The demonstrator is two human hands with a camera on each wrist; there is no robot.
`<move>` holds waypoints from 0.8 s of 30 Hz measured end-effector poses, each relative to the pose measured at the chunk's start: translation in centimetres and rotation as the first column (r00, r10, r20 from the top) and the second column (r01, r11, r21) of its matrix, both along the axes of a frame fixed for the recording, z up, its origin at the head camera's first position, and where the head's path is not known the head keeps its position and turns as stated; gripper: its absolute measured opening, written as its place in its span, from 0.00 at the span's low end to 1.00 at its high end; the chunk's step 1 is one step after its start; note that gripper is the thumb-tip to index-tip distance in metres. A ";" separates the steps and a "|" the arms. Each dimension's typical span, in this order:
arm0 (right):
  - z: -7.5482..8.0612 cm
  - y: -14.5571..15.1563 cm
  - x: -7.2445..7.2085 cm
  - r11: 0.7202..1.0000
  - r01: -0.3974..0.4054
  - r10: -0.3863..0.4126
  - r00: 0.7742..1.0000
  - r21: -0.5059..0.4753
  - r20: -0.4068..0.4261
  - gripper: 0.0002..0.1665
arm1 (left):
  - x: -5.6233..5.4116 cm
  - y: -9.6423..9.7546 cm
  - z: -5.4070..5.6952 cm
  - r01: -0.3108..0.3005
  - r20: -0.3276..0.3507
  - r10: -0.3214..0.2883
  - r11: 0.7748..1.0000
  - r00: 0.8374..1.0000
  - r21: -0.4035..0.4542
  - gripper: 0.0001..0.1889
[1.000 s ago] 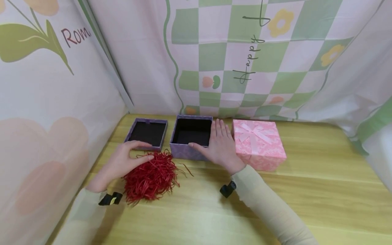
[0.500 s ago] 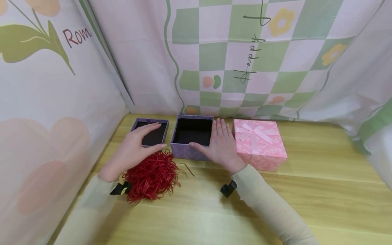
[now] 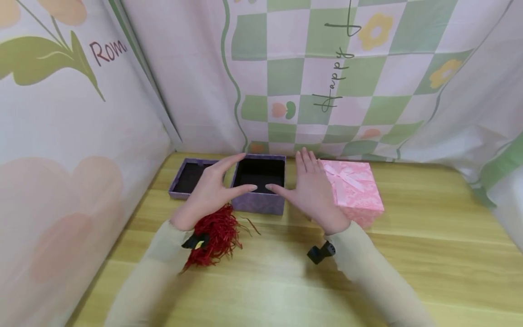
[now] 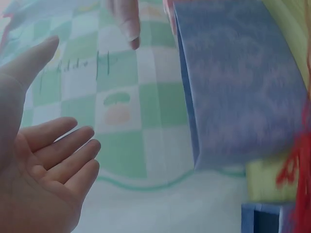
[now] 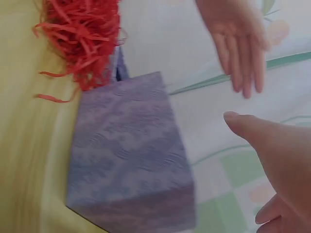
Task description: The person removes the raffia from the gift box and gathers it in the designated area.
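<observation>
An uncovered purple box (image 3: 259, 203) with a black inside stands at the back of the table. My left hand (image 3: 206, 193) hovers over its left side, thumb and fingers spread. On the other side my right hand (image 3: 312, 190) is held with extended fingers, between this box and the pink box. The two thumbs point at each other over the front rim. In the left wrist view a gap shows between my left hand and the purple box (image 4: 243, 82). The right wrist view likewise shows my right hand (image 5: 284, 155) apart from it. Neither hand holds anything.
A shallow purple lid (image 3: 185, 178) lies inside up at the left, partly hidden by my left hand. Red shredded paper (image 3: 218, 240) is heaped in front, partly behind my left wrist. A pink box (image 3: 363, 195) with a ribbon bow stands at right. A printed curtain (image 3: 282, 77) hangs behind.
My left hand has moved right, from above the paper and lid to the purple box. My right hand has come off the box's right side and shifted right.
</observation>
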State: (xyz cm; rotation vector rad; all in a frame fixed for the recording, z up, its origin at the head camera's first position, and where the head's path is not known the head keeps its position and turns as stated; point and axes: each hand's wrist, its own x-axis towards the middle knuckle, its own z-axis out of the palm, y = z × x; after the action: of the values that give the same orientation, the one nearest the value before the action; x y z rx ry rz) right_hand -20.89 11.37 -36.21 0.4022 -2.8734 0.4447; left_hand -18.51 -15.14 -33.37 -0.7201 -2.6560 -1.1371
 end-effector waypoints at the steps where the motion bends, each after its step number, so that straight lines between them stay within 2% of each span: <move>1: 0.4 0.4 0.2 1.000 0.003 -0.003 1.000 -0.018 0.001 0.76 | -0.1 0.5 -0.1 0.006 0.003 -0.006 1.000 1.000 0.015 0.43; 7: 2.5 3.4 1.3 0.990 0.008 -0.008 1.000 -0.141 0.005 0.74 | -0.4 3.7 -1.2 0.016 0.051 -0.022 0.994 0.998 0.112 0.44; 13: 3.9 7.1 2.2 0.955 0.055 -0.030 0.996 -0.291 0.089 0.72 | -0.3 7.2 -2.6 0.053 0.070 -0.070 0.975 0.995 0.216 0.47; 18: 3.8 10.2 2.3 0.943 0.071 -0.041 0.994 -0.326 0.098 0.69 | -0.3 10.0 -3.7 0.110 0.057 -0.131 0.955 0.990 0.275 0.48; 24: 2.6 13.3 2.8 0.939 0.100 -0.055 0.988 -0.328 0.143 0.69 | 0.0 13.6 -5.0 0.138 0.088 -0.168 0.951 0.982 0.277 0.48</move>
State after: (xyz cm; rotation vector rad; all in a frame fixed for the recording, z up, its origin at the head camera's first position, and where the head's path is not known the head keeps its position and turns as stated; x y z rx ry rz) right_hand -18.13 24.65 -33.57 0.2055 -2.8445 0.9594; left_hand -18.52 -1.50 -38.41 -0.8437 -2.4917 -1.5861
